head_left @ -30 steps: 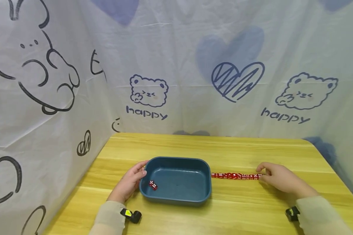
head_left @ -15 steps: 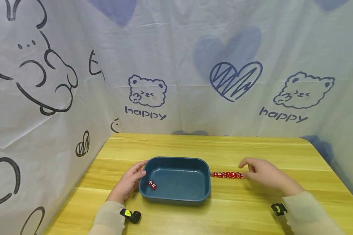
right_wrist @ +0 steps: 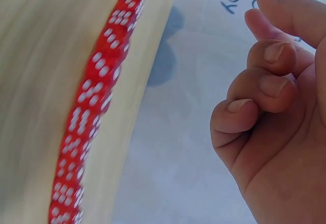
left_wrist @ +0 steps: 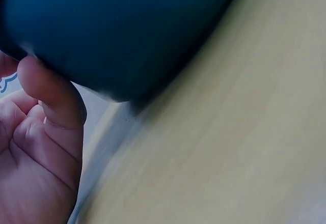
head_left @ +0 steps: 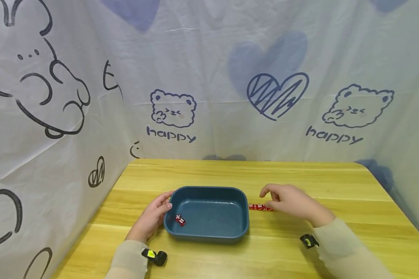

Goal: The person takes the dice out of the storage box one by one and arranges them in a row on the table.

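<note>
A dark teal plastic box (head_left: 209,237) sits on the wooden table. My left hand (head_left: 153,215) grips its left end, thumb at the rim and fingers along the outer wall. Two red dice (head_left: 180,220) with white dots lie inside, near the left wall. From the box's right side, a straight row of red dice (head_left: 256,207) runs rightward; in the right wrist view the row (right_wrist: 91,89) looks long and tightly packed. My right hand (head_left: 290,199) hovers over this row and hides part of it in the head view. Its fingers are loosely bent and hold nothing.
The pale yellow wood table (head_left: 209,172) reaches back to a white cloth (head_left: 216,77) printed with hearts and bears. More cloth hangs on the left and right sides. Small black cameras are strapped to the left wrist (head_left: 155,256) and right wrist (head_left: 309,241).
My right hand has moved left along the dice row, from its right end toward the box. The left hand stays on the box, and the two dice inside remain in place.
</note>
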A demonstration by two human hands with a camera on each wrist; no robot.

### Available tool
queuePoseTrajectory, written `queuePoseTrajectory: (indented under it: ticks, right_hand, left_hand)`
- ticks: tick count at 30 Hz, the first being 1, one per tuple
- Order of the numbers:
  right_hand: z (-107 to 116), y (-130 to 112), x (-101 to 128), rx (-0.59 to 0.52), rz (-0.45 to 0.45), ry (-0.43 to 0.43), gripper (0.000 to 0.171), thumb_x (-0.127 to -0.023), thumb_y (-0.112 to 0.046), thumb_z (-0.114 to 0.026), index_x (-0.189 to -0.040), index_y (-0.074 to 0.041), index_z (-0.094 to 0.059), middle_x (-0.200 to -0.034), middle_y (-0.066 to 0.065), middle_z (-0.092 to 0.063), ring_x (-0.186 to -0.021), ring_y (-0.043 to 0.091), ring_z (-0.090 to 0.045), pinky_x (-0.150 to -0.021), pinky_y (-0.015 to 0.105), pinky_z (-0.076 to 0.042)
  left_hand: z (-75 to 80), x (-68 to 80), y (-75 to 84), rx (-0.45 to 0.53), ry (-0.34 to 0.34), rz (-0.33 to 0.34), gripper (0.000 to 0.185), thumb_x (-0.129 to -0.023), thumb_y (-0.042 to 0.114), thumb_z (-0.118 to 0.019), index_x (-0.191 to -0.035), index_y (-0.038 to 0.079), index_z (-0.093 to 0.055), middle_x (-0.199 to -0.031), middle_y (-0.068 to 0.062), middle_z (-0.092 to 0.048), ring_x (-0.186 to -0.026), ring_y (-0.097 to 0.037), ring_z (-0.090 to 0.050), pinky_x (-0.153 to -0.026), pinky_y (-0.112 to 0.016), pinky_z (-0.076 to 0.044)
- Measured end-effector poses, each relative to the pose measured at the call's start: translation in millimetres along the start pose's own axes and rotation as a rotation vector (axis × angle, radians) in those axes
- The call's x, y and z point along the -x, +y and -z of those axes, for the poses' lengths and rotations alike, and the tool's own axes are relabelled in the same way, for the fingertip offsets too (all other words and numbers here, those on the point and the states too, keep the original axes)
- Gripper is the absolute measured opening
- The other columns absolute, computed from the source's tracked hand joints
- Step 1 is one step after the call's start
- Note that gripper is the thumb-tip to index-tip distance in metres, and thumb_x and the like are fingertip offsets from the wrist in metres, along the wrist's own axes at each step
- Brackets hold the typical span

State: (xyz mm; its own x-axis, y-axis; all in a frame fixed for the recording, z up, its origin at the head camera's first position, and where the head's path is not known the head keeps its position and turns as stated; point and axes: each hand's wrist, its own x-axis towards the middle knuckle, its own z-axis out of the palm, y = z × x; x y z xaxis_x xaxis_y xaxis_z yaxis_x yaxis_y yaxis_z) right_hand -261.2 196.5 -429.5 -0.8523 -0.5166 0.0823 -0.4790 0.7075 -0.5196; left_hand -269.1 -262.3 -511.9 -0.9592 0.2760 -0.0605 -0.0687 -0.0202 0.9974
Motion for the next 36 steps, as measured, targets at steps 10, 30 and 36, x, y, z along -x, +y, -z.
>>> queuePoseTrajectory:
  ticks: [10, 30, 36]
  right_hand:
    - [-2, -29, -23, -0.008, 0.048, -0.029, 0.021, -0.094, -0.021, -0.071, -0.114, -0.025, -0.067, -0.067, -0.007, -0.049, -0.054, 0.009, -0.043, -0.055, 0.027, -0.040]
    - [-13, -94, -74, 0.033, 0.187, -0.140, 0.023, -0.097, -0.030, -0.067, -0.120, -0.030, -0.068, -0.067, -0.007, -0.051, -0.055, 0.010, -0.049, -0.061, 0.028, -0.048]
    - [-22, -111, -89, 0.050, 0.226, -0.195, 0.022, -0.097, -0.028, -0.068, -0.119, -0.027, -0.068, -0.066, -0.005, -0.048, -0.058, 0.012, -0.047, -0.062, 0.028, -0.044]
  left_hand:
    - [-2.2, 0.1, 1.4, -0.003, 0.026, -0.009, 0.051, -0.105, 0.009, -0.052, -0.153, 0.001, -0.038, -0.114, -0.014, -0.052, -0.096, -0.016, -0.060, -0.078, -0.026, -0.056]
    - [-1.9, -1.5, -0.4, -0.002, 0.023, -0.004, 0.052, -0.105, 0.010, -0.053, -0.153, 0.001, -0.038, -0.122, -0.019, -0.052, -0.102, -0.019, -0.060, -0.084, -0.027, -0.056]
    - [-2.2, -0.6, 1.6, -0.009, 0.023, 0.007, 0.052, -0.105, 0.010, -0.051, -0.154, 0.002, -0.037, -0.124, -0.021, -0.051, -0.102, -0.019, -0.061, -0.083, -0.027, -0.056]
